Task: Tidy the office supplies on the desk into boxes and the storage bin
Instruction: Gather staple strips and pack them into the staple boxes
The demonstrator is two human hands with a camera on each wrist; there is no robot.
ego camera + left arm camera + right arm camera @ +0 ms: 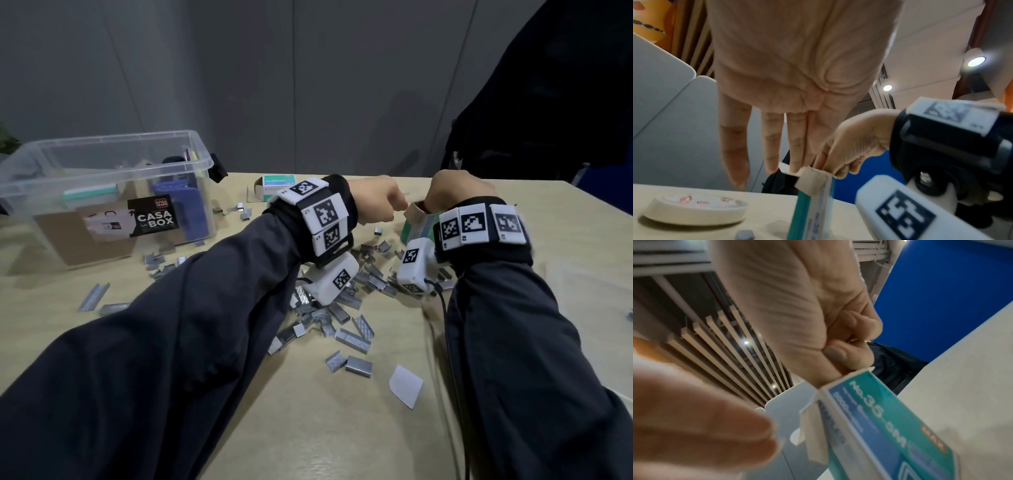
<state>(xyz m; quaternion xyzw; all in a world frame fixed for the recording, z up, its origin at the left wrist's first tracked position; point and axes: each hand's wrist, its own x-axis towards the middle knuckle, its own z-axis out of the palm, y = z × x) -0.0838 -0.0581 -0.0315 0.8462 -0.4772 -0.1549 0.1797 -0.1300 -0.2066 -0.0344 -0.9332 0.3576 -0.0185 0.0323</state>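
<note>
A teal staple box (pixel 416 228) stands upright on the desk between my hands. My right hand (pixel 454 192) pinches its open top edge, fingers curled, as the right wrist view shows (pixel 838 353) above the box (pixel 890 434). My left hand (pixel 382 202) reaches in from the left. In the left wrist view its fingers (pixel 795 154) are straight and touch the box's white flap (pixel 786 169). Loose staple strips (pixel 342 308) lie scattered under and in front of both wrists. The clear storage bin (pixel 202 161) stands at the back left.
A second teal staple box (pixel 277 186) lies open behind my left hand. More staple strips (pixel 94 296) lie at the left, near the bin. A white paper scrap (pixel 406 385) lies near the front. A white tape roll (pixel 694 209) rests beyond the box.
</note>
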